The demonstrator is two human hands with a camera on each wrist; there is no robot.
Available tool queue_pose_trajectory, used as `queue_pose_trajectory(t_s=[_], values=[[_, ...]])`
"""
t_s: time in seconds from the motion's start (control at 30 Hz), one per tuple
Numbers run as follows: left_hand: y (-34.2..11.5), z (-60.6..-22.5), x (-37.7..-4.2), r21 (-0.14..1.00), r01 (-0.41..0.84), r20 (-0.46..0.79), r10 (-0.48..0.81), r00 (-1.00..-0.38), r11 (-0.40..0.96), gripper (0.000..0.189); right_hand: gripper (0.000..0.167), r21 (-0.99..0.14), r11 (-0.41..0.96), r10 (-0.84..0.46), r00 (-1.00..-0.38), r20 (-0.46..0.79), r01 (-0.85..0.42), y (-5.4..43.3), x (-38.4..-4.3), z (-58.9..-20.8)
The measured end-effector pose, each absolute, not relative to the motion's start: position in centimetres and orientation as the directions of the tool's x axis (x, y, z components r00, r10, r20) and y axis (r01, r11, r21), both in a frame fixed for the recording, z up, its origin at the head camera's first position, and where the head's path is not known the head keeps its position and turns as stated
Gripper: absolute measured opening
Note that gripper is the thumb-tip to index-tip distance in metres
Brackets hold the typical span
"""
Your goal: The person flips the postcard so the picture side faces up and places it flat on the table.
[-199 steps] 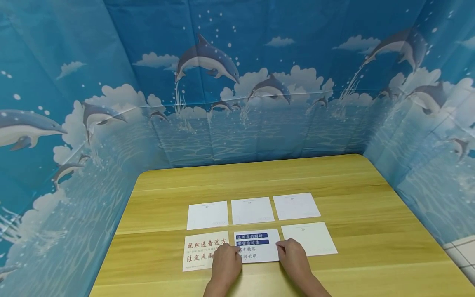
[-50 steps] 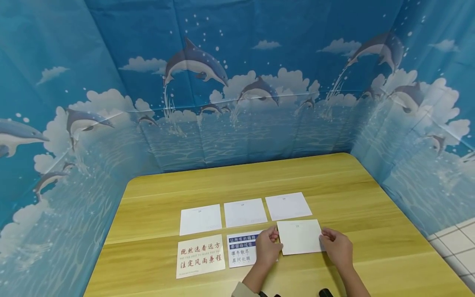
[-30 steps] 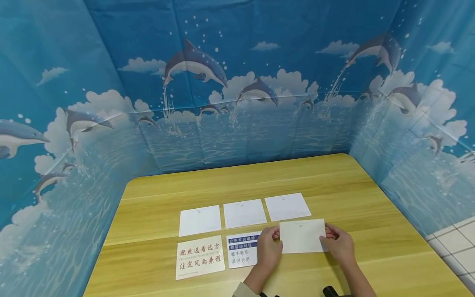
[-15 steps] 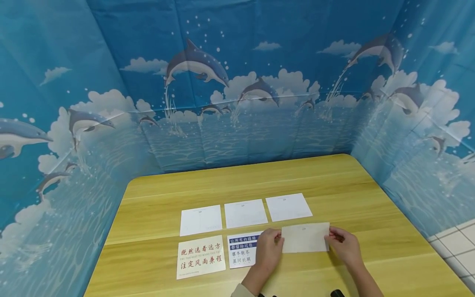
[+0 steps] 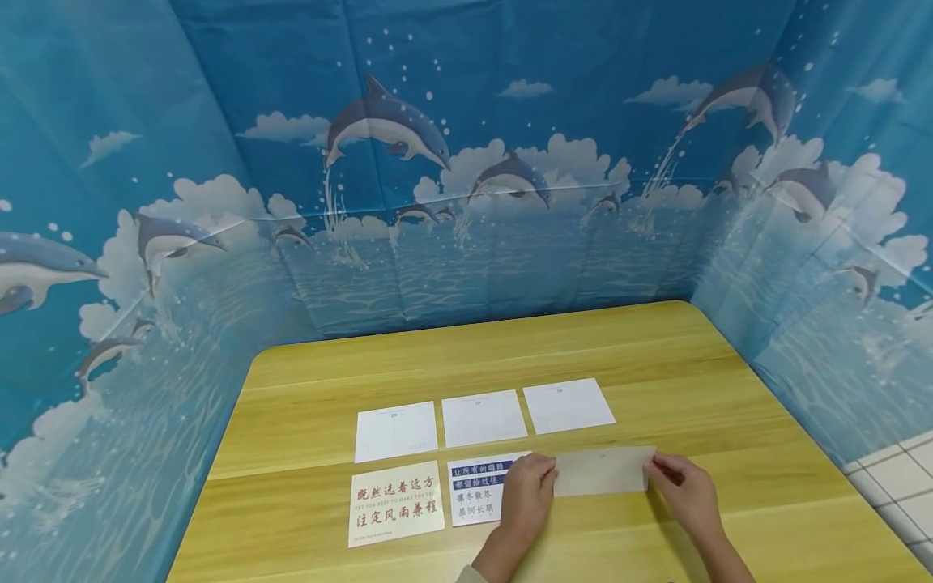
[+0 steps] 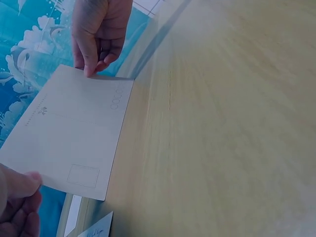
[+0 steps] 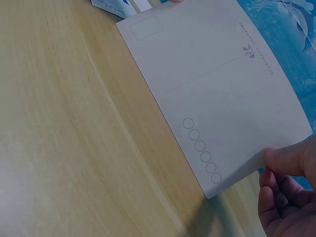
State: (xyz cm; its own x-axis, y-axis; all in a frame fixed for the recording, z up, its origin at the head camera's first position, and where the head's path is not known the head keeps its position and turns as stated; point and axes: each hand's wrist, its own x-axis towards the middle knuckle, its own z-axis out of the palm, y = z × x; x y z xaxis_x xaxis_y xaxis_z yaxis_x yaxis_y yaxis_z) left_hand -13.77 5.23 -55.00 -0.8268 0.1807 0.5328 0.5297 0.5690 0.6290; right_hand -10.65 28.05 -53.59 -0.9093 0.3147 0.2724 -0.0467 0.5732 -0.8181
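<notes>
Both hands hold a postcard (image 5: 605,472), its plain back with postcode circles and a stamp box facing me, in front of the table's right half. My left hand (image 5: 526,495) pinches its left edge between thumb and fingers; my right hand (image 5: 685,494) pinches the right edge. Tilted steeply, the card looks like a narrow strip in the head view, and its far face is hidden. In the right wrist view the thumb (image 7: 286,159) lies on the card's back. Beside the left hand is a postcard with blue bands and lettering (image 5: 477,510), partly covered by that hand.
Face up at the front left lies a cream postcard with red lettering (image 5: 396,504). Behind, a row of three white-backed postcards (image 5: 397,433) spans the middle of the wooden table (image 5: 306,380). A blue dolphin-print curtain (image 5: 452,267) hangs along the table's far edge.
The hands have moved from the blue-banded postcard to the cream-backed one at its right, lifted it, and tipped it progressively steeper while drifting slightly right. The other postcards stay put.
</notes>
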Motion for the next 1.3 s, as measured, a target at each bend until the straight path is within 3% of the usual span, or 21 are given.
queue_pose_trajectory(t_s=[0.4,0.87,1.07,1.3], values=[[5.0,-54.9,-13.1,0.558,0.616,0.627,0.204,-0.752,0.556,0.011,0.010,-0.795,0.599,0.286,-0.901,0.325,-0.096,28.2,-9.4,-53.3],[4.3,-54.7,-11.6,0.547,0.656,0.610,0.290,-0.738,0.519,0.007,0.013,-0.749,0.651,0.212,-0.916,0.340,-0.128,28.7,-7.6,-53.3],[4.1,-54.5,-11.1,0.544,0.666,0.587,0.336,-0.736,0.510,0.007,0.015,-0.790,0.596,0.173,-0.936,0.305,-0.148,29.2,-6.7,-53.7],[3.5,-54.2,-10.8,0.540,0.662,0.541,0.388,-0.746,0.520,0.008,0.017,-0.870,0.455,0.027,-0.973,0.229,-0.192,30.3,-6.1,-54.1]])
